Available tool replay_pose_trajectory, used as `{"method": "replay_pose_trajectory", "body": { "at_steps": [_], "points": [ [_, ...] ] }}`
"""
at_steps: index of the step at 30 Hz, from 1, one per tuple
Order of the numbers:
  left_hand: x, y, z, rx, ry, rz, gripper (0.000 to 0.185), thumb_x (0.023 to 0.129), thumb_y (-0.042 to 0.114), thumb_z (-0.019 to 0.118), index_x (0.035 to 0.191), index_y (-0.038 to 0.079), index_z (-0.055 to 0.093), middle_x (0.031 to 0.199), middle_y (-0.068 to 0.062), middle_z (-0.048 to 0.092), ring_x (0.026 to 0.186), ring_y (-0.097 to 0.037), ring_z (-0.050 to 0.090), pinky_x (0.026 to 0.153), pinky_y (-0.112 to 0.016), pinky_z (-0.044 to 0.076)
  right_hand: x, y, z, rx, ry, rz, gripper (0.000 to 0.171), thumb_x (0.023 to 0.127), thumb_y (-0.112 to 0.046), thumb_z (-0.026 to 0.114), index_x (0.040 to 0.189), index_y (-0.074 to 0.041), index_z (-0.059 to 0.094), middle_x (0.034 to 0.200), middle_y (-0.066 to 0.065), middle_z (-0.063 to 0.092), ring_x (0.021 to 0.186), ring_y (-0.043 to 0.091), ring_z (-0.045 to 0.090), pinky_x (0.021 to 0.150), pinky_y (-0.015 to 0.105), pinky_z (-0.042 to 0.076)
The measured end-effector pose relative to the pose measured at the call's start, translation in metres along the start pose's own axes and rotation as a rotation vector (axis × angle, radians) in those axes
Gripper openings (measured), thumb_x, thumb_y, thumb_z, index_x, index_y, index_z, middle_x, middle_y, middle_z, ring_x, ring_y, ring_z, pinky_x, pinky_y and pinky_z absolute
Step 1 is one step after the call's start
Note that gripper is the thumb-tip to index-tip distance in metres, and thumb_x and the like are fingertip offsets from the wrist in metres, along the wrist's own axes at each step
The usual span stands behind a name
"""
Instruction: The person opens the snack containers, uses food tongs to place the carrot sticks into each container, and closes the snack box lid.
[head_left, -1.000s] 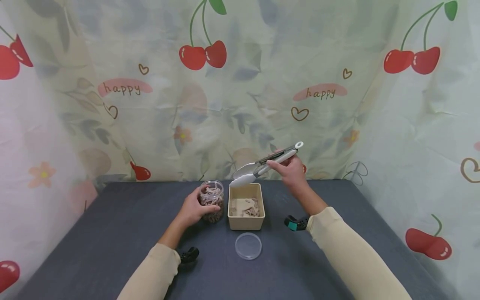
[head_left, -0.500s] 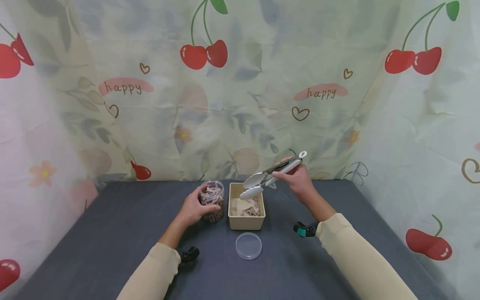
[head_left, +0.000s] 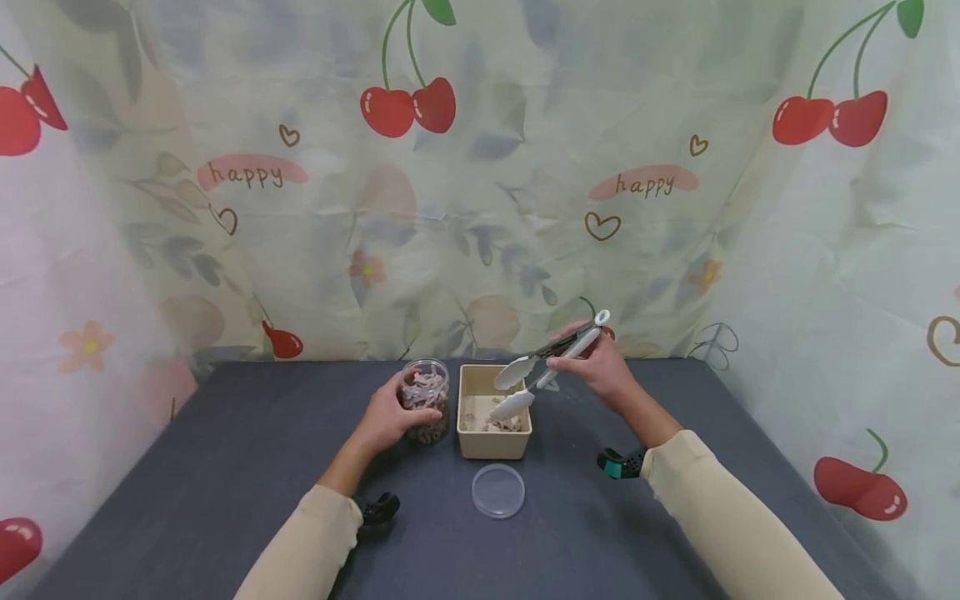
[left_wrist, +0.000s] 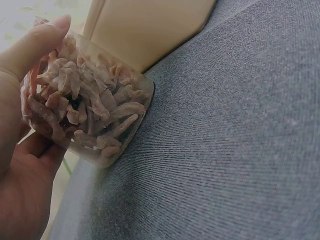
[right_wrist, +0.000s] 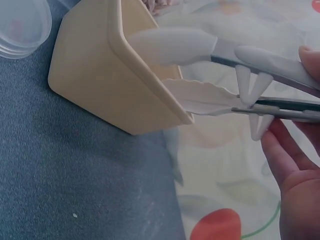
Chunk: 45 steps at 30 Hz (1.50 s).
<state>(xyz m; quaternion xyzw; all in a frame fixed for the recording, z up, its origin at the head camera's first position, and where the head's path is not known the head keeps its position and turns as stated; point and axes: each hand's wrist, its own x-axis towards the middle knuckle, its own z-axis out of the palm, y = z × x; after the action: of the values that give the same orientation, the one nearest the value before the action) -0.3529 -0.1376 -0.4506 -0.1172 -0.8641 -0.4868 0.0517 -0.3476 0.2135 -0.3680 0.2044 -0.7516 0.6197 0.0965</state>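
My left hand [head_left: 388, 417] grips a clear jar [head_left: 425, 402] that stands on the table without its lid. Greyish-pink dried strips [left_wrist: 90, 100] nearly fill it, curled and wrinkled up close. To its right sits a beige rectangular bin [head_left: 493, 447] with a small pile of similar pieces [head_left: 512, 423] inside. My right hand [head_left: 596, 360] holds white-and-grey tongs [head_left: 564, 354] by the handles, their tips spread apart and reaching down into the bin. The right wrist view shows the two scalloped white heads [right_wrist: 200, 95] just past the bin's rim, with no piece seen between them.
A round clear lid [head_left: 498, 492] lies on the dark table [head_left: 247, 467] in front of the bin. Behind the table's far edge hangs a cherry-print curtain [head_left: 487, 208], which also closes off both sides.
My right hand has moved the tongs right and down, from above the bin's back left side into the bin, and their tips have spread wider. The left hand and jar stay put.
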Motion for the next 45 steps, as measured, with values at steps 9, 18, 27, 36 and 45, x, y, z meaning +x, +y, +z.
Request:
{"method": "replay_pose_trajectory", "body": {
  "at_steps": [9, 18, 27, 36, 45],
  "points": [
    [0.001, -0.001, 0.000, 0.013, -0.005, 0.000, 0.090, 0.071, 0.035, 0.088, 0.144, 0.008, 0.043, 0.137, -0.020, 0.050, 0.121, -0.033, 0.048, 0.098, -0.050, 0.038, 0.001, -0.004, -0.001, -0.193, -0.090, 0.046, 0.046, 0.079, -0.008, 0.081, 0.119, -0.002, 0.061, 0.110, 0.020, 0.066, 0.085, 0.023, 0.066, 0.073, 0.031, 0.052],
    [0.001, 0.000, -0.001, 0.014, -0.008, -0.008, 0.091, 0.072, 0.038, 0.087, 0.145, 0.009, 0.042, 0.138, -0.019, 0.048, 0.121, -0.033, 0.048, 0.098, -0.051, 0.038, 0.006, -0.007, 0.006, -0.335, -0.151, 0.065, 0.051, 0.079, -0.014, 0.082, 0.123, -0.002, 0.061, 0.104, 0.014, 0.069, 0.086, 0.022, 0.065, 0.075, 0.035, 0.051],
    [0.001, 0.001, -0.001, 0.011, -0.008, -0.016, 0.089, 0.072, 0.036, 0.087, 0.145, 0.010, 0.042, 0.138, -0.019, 0.048, 0.121, -0.032, 0.048, 0.098, -0.050, 0.038, 0.012, -0.012, 0.013, -0.468, -0.162, 0.058, 0.043, 0.079, -0.019, 0.082, 0.115, -0.003, 0.064, 0.097, 0.008, 0.070, 0.086, 0.022, 0.066, 0.075, 0.038, 0.051],
    [0.001, 0.001, -0.001, 0.015, -0.006, -0.010, 0.090, 0.072, 0.037, 0.087, 0.145, 0.009, 0.042, 0.139, -0.019, 0.048, 0.121, -0.033, 0.048, 0.098, -0.051, 0.038, 0.012, -0.011, 0.016, -0.498, -0.112, 0.043, 0.035, 0.079, -0.020, 0.082, 0.106, -0.006, 0.066, 0.092, 0.005, 0.071, 0.082, 0.020, 0.066, 0.074, 0.038, 0.051],
    [0.001, 0.000, 0.000, 0.018, -0.009, -0.012, 0.091, 0.072, 0.038, 0.087, 0.145, 0.009, 0.041, 0.139, -0.019, 0.048, 0.121, -0.033, 0.048, 0.098, -0.051, 0.038, 0.009, -0.005, 0.018, -0.476, -0.046, 0.075, 0.034, 0.079, -0.019, 0.083, 0.106, -0.008, 0.066, 0.091, 0.005, 0.071, 0.082, 0.020, 0.067, 0.074, 0.038, 0.052]
  ]
}}
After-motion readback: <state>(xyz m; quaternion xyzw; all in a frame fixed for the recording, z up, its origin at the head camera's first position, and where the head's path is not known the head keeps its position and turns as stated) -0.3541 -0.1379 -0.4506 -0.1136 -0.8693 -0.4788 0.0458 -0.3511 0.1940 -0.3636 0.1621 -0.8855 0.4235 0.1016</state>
